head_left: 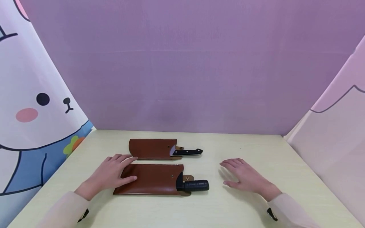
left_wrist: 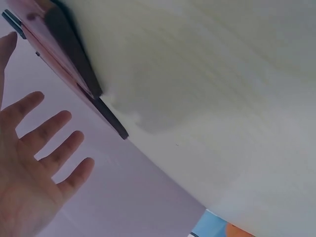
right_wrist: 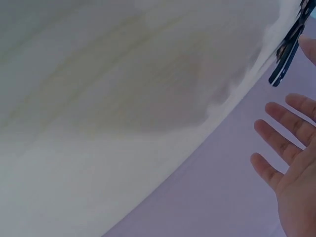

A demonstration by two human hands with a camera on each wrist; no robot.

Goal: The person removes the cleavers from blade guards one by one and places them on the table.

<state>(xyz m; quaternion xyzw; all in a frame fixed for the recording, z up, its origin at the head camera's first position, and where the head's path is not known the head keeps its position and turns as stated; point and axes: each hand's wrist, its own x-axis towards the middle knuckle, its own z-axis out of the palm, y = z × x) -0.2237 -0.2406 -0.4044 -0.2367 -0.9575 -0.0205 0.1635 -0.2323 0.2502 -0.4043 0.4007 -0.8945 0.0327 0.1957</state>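
Two brown leather knife sheaths lie flat on the table, one behind the other. In the rear sheath sits a knife whose black riveted handle sticks out to the right. Out of the larger front sheath comes a thick black ribbed handle. My left hand hovers at the left end of the front sheath, fingers spread and relaxed; the left wrist view shows nothing in it. To the right of both handles, my right hand is held over the table, fingers loosely extended and holding nothing.
The pale wooden table ends at a purple backdrop. A cartoon-printed cloth stands along the left side, and a pink and white cloth along the right. Each sheath has a small snap strap near its opening.
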